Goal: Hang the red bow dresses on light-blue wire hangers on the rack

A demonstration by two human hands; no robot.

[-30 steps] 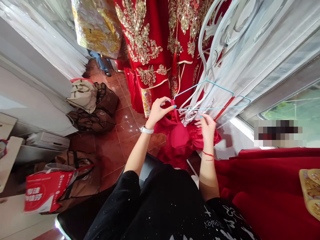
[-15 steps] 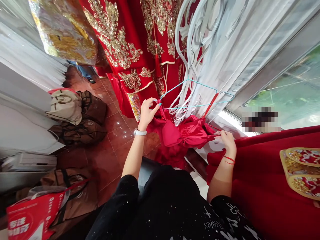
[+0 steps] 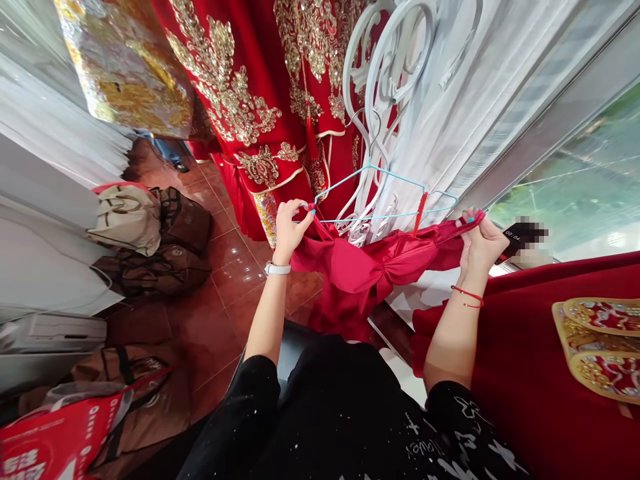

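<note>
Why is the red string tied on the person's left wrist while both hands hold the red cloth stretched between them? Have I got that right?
The wrist is wrong: the head view shows the red string on the right wrist, just behind the right hand. The left hand and right hand do hold the red cloth stretched between them.

A red gown [image 3: 225, 87] with gold embroidery hangs beside a white metal stand [image 3: 395, 73], and a white curtain [image 3: 500, 87] falls in front of the window [image 3: 580, 180]. On the tile floor [image 3: 235, 287] there are a beige bag [image 3: 127, 220], dark brown bags [image 3: 173, 267] and a red paper bag [image 3: 55, 440]. On the right lies a red cloth [image 3: 500, 427], with two gold-edged embroidered pieces [image 3: 600, 350] on it.
</note>
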